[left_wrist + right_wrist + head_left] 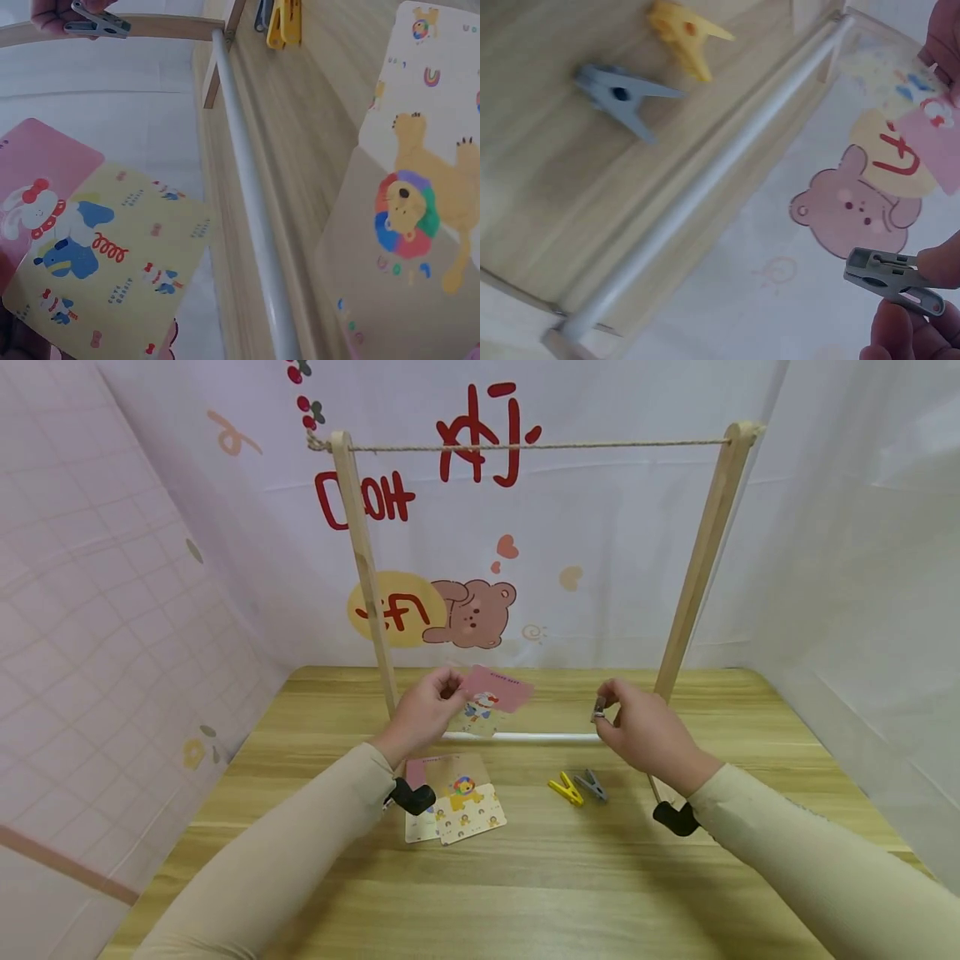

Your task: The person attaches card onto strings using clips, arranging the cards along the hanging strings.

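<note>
Rope (555, 446) above held card (492, 697): head-view only

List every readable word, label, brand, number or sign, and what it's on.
"OH", roughly: red lettering on the backdrop, partly behind the left post; uncertain.
Large red characters, same backdrop: stylised, not readable with confidence.
Yellow bubble by the bear: red strokes, unclear.
Held card: purple line, too small.
Lying cards: print too small.
</note>
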`<state>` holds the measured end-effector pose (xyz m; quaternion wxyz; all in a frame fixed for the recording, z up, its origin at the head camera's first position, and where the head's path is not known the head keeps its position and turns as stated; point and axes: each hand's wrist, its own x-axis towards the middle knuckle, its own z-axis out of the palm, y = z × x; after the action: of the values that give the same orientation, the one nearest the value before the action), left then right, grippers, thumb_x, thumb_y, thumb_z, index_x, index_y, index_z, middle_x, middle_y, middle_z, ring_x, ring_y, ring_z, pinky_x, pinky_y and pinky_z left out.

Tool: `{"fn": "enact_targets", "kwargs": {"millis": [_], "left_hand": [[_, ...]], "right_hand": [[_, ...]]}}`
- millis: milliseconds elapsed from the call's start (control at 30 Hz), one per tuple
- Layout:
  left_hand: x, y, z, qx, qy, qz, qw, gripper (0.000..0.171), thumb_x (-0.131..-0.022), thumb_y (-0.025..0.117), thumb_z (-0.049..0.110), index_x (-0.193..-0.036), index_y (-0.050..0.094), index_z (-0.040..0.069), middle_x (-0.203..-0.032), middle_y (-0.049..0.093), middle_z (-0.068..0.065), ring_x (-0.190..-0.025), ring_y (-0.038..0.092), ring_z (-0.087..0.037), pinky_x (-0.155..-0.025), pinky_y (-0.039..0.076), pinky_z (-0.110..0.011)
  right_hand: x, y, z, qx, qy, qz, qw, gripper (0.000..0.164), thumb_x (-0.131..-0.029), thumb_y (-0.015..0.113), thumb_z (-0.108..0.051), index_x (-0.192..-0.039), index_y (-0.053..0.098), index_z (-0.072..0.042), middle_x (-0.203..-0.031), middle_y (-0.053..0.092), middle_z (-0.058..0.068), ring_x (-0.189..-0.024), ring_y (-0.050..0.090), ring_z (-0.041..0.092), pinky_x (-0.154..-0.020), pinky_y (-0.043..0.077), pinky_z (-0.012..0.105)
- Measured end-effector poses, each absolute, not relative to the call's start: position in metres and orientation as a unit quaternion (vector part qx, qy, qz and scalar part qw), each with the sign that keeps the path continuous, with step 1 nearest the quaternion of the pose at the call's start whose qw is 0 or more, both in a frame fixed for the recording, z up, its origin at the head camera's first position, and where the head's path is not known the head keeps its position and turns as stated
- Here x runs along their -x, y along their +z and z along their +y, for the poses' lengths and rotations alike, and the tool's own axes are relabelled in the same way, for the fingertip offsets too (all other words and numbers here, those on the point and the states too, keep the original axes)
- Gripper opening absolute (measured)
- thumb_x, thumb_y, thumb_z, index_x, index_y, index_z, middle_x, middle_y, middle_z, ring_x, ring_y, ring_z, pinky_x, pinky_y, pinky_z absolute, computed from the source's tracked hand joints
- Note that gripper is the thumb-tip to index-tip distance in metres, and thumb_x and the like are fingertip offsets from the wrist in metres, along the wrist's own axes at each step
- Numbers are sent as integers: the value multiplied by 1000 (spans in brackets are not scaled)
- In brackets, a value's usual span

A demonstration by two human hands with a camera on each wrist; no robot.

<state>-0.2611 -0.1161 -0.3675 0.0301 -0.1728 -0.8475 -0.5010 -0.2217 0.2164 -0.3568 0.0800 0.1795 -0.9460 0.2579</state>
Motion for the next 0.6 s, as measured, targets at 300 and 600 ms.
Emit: {"fn": "enact_targets", "kwargs": {"millis": [300, 600], "left_hand": [[270, -354, -124, 166, -509, -841, 83, 8, -107, 63, 17, -108, 65, 10, -104, 67, -7, -96, 60, -22, -88, 52, -34], [279, -343, -130, 167, -515, -831, 125, 8, -108, 62, 16, -107, 66, 9, -105, 69, -10, -96, 63, -20, -86, 54, -27]], "right_hand": [[226, -333, 197, -197, 262, -939, 108, 23, -100, 69, -11, -118, 58, -2, -112, 73, 16, -72, 65, 15, -55, 50, 31], [229, -311, 175, -240, 264, -918, 172, 25, -97, 76, -10, -115, 60, -4, -111, 69, 12, -78, 68, 20, -65, 53, 35]]}}
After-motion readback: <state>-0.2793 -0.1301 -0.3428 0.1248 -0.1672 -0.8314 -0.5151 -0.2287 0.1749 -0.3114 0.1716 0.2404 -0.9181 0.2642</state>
